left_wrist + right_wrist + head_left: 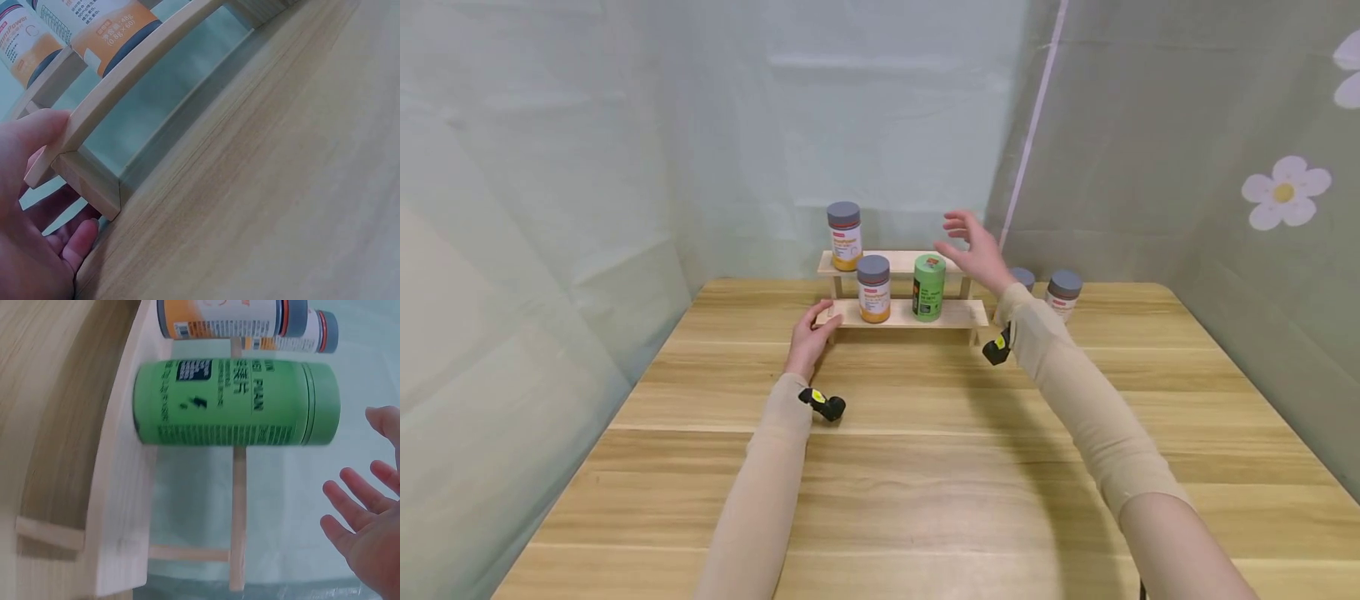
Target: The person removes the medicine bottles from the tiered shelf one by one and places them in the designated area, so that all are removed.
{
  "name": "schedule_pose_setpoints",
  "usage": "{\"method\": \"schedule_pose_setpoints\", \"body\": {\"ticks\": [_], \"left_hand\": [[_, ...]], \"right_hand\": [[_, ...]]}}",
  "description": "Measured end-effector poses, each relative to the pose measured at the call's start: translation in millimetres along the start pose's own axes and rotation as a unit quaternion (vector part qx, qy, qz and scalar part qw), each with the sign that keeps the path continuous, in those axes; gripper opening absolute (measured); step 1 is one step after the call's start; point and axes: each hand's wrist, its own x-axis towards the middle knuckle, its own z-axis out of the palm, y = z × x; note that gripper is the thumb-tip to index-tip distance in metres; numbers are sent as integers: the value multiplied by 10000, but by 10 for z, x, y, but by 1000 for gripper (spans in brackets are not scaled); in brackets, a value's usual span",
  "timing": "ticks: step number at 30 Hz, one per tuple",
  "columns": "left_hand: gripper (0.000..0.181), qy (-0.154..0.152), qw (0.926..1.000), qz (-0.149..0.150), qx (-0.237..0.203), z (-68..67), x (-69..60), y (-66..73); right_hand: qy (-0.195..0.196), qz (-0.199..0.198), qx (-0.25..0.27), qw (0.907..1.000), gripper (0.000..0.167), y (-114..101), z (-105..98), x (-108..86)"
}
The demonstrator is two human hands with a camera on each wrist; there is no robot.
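A two-tier wooden rack stands on the table. On its lower tier are a green bottle and, to its left, a grey-lidded supplement bottle with a white and orange label. A similar bottle stands at the left of the upper tier. My left hand holds the rack's left end, thumb on the lower board and other fingers below it by the leg, as the left wrist view shows. Above and right of the green bottle, my right hand is raised, fingers spread, touching nothing.
Two more grey-lidded bottles stand on the table right of the rack; one bottle is partly hidden by my right sleeve, the other bottle mostly so. Fabric curtains hang behind and beside the wooden table.
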Motion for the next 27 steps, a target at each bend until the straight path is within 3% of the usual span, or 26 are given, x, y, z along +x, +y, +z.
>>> {"method": "schedule_pose_setpoints", "body": {"ticks": [11, 19, 27], "left_hand": [[49, -34, 10000, 47, -2, 81, -21, 8], [49, -79, 9999, 118, 9, 92, 23, 15], [48, -90, 9998, 164, 26, 124, 22, -12]], "right_hand": [[-410, -87, -383, 9984, 61, -109, 101, 154], [-424, -219, -405, 9980, 57, -252, 185, 244], [-639, -75, -574, 9963, 60, -349, 278, 352]]}}
